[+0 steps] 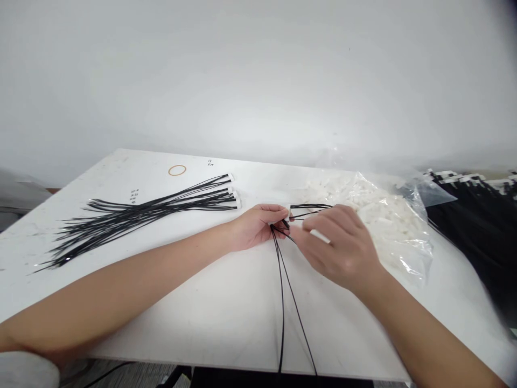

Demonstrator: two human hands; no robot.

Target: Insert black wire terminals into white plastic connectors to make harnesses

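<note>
My left hand [258,225] is closed in a pinch on thin black wires [281,302] that trail down over the table's near edge. My right hand [337,245] is closed close beside it, fingertips pinching the wire ends and a small white connector [287,214]. Both hands meet over the middle of the white table [202,302]. More short black wire ends [309,207] stick out to the right between the fingers.
A fan of black wires with white connectors [145,215] lies at the left. A clear plastic bag of white connectors [383,215] sits right of my hands. A heap of black wires [480,215] fills the far right. A rubber band [177,170] lies at the back.
</note>
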